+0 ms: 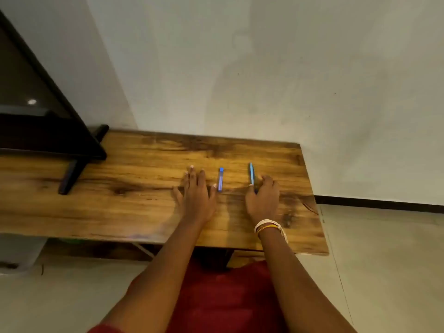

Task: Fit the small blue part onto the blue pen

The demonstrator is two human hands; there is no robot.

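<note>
My left hand lies flat on the wooden table, fingers straight and pointing away from me. Its thumb tip is right beside the near end of a small blue-capped tube that lies on the wood. My right hand, with several string bands at the wrist, has its fingers curled. Its thumb and fingers pinch the near end of a light blue pen. The pen points away from me and lies low over the table.
A black monitor on a black foot stands at the table's left. A white wall rises behind the table. The table's right edge drops to a pale tiled floor. A red garment covers my lap below the front edge.
</note>
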